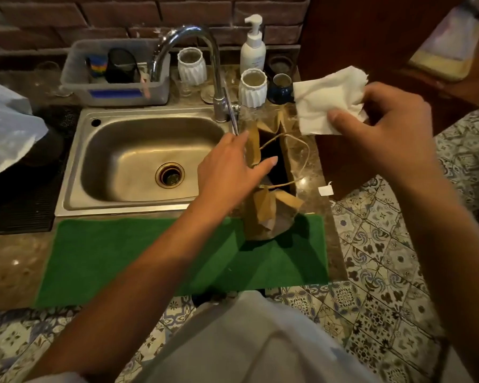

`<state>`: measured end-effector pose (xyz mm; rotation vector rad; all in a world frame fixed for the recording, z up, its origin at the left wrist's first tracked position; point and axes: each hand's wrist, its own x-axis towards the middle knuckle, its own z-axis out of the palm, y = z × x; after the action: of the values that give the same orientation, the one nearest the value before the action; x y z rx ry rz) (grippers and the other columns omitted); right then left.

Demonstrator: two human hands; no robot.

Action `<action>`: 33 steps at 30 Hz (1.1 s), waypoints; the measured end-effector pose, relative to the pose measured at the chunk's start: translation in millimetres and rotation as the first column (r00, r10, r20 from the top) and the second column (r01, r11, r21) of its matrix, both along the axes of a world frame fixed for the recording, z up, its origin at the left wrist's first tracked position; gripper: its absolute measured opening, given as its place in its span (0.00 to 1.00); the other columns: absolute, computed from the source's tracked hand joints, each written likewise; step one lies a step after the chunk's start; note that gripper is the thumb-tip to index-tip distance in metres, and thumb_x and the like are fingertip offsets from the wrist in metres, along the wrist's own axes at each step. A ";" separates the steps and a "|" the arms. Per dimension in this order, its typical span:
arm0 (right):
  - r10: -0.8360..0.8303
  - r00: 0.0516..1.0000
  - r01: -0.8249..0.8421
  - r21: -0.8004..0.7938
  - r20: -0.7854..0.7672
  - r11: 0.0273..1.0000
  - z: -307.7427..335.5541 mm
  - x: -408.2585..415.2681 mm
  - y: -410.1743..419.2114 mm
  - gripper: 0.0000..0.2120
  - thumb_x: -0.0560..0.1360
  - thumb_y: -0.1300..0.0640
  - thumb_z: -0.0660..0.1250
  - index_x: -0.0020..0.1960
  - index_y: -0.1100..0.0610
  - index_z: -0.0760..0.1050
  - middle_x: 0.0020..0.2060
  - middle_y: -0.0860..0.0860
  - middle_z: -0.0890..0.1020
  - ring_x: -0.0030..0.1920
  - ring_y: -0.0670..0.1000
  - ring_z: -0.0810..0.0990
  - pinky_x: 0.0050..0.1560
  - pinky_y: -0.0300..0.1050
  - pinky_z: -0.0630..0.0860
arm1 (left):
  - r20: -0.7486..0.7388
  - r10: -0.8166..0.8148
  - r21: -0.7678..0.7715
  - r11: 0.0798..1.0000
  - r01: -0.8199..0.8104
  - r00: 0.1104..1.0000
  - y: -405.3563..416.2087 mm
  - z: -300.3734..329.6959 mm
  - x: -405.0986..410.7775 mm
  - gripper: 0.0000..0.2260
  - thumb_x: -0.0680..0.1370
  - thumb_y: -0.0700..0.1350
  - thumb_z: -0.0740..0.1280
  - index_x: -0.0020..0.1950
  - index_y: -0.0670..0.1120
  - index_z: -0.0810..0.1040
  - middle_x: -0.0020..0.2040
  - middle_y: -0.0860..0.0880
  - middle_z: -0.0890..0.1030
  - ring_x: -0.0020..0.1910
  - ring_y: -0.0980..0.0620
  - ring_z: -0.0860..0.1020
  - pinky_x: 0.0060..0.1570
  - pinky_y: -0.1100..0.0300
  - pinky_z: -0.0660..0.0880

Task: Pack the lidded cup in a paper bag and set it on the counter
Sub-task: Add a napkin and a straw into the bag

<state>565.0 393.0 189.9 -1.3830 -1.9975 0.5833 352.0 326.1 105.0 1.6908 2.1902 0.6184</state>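
Left hand [230,164] grips the brown paper bag [263,214]'s creased rim, twine handles loose. Right hand [382,128] pinches a soft white napkin [324,100].

White top [255,341] (bare forearms)

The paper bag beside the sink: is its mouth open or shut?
Open. The paper bag stands upright with a dark gap between its walls; left hand holds one edge.
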 end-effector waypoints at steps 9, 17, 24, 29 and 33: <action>-0.086 0.953 0.026 -0.206 -0.289 0.978 -35.8 8.0 26.0 0.08 0.75 0.48 0.72 0.53 0.44 0.80 0.48 0.43 0.85 0.51 0.45 0.85 0.53 0.55 0.84 | 0.369 0.156 -0.136 0.984 -0.112 0.916 3.6 -20.3 3.9 0.16 0.79 0.43 0.67 0.67 0.48 0.80 0.51 0.48 0.83 0.51 0.45 0.83 0.53 0.47 0.81; 0.177 0.981 -0.192 -0.223 -0.083 0.956 -82.3 -33.4 9.3 0.06 0.74 0.51 0.73 0.47 0.52 0.81 0.40 0.49 0.85 0.36 0.50 0.83 0.40 0.57 0.82 | 0.526 0.232 -0.125 0.973 -0.195 0.818 -2.5 -22.2 -4.8 0.16 0.78 0.43 0.68 0.66 0.48 0.82 0.47 0.52 0.84 0.44 0.53 0.83 0.50 0.46 0.84; 0.249 0.962 -0.257 -0.058 -0.108 0.965 -72.3 -42.1 1.6 0.06 0.76 0.50 0.73 0.47 0.52 0.79 0.37 0.47 0.82 0.34 0.46 0.78 0.34 0.43 0.73 | 0.510 0.216 -0.120 0.976 -0.180 0.833 -2.6 -22.7 -13.8 0.18 0.78 0.40 0.67 0.68 0.48 0.81 0.45 0.53 0.84 0.37 0.51 0.85 0.45 0.48 0.84; 0.320 0.912 -0.317 -0.056 0.257 0.947 -78.1 -45.2 1.5 0.10 0.75 0.47 0.71 0.50 0.53 0.78 0.37 0.49 0.82 0.37 0.54 0.81 0.35 0.49 0.75 | 0.512 0.211 -0.119 0.977 -0.175 0.833 -2.5 -23.9 -15.6 0.19 0.78 0.40 0.67 0.69 0.47 0.80 0.53 0.47 0.85 0.46 0.46 0.85 0.49 0.47 0.83; 0.368 0.780 -0.383 -0.079 0.506 0.920 -78.0 -45.2 3.4 0.11 0.76 0.46 0.70 0.54 0.51 0.77 0.39 0.51 0.82 0.42 0.58 0.82 0.36 0.46 0.68 | 0.499 0.210 -0.122 0.977 -0.172 0.841 -4.3 -24.8 -20.1 0.19 0.77 0.44 0.67 0.69 0.46 0.80 0.61 0.45 0.84 0.56 0.44 0.83 0.57 0.46 0.81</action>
<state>519.7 396.4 111.9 -1.2062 -2.7455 0.3685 331.8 321.8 80.2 1.1056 1.9662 0.9072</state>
